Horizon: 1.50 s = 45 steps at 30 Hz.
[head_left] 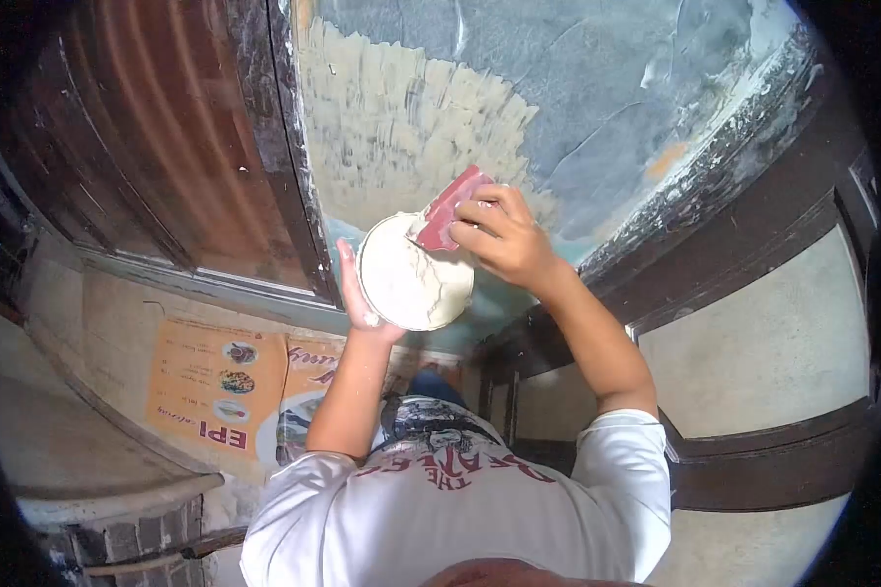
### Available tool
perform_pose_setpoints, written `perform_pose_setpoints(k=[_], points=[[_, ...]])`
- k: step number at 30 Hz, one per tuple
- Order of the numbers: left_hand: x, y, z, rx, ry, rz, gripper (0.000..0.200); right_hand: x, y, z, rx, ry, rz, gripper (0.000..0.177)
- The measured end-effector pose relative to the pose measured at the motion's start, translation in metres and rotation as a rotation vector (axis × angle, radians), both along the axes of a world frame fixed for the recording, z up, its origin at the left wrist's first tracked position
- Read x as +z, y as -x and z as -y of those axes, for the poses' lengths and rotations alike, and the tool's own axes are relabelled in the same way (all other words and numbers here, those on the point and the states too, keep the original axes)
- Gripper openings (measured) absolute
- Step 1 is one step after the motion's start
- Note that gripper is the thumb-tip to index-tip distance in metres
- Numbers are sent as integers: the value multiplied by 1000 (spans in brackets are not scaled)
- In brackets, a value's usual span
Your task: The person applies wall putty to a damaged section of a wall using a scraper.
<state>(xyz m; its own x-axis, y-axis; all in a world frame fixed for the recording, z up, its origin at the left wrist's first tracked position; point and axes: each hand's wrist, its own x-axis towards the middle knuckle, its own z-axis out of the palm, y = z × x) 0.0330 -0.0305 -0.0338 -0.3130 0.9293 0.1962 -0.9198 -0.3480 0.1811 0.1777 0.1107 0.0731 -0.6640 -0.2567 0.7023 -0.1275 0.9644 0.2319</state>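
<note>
My left hand is wrapped around the side and underside of a round tub of cream-coloured putty. Between the fingers and thumb of my right hand is a flat red putty scraper. Its lower edge meets the putty at the tub's upper right, and some pale putty clings to its blade. Just beyond both hands rises a blue-grey wall, with a ragged patch of beige putty spread over its left part. My right palm and the bottom of the tub are hidden.
Brown wooden panelling borders the wall at left. Dark, putty-smeared wooden framing runs along its right. On the floor at lower left lies an orange printed banner. A curved ledge stands nearer at left.
</note>
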Motion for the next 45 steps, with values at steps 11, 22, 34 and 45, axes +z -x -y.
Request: perform_pose_setpoints(k=[11, 22, 34, 45], points=[[-10, 4, -8, 25, 53, 1, 91, 36, -30, -27, -178, 47, -213, 30], [-24, 20, -15, 35, 45, 31, 95, 39, -79, -86, -621, 282, -275, 16], [-29, 27, -14, 37, -6, 41, 92, 3, -69, -96, -745, 208, -207, 16], [-30, 29, -10, 25, 16, 53, 97, 8, -62, -86, -785, 126, -216, 15]])
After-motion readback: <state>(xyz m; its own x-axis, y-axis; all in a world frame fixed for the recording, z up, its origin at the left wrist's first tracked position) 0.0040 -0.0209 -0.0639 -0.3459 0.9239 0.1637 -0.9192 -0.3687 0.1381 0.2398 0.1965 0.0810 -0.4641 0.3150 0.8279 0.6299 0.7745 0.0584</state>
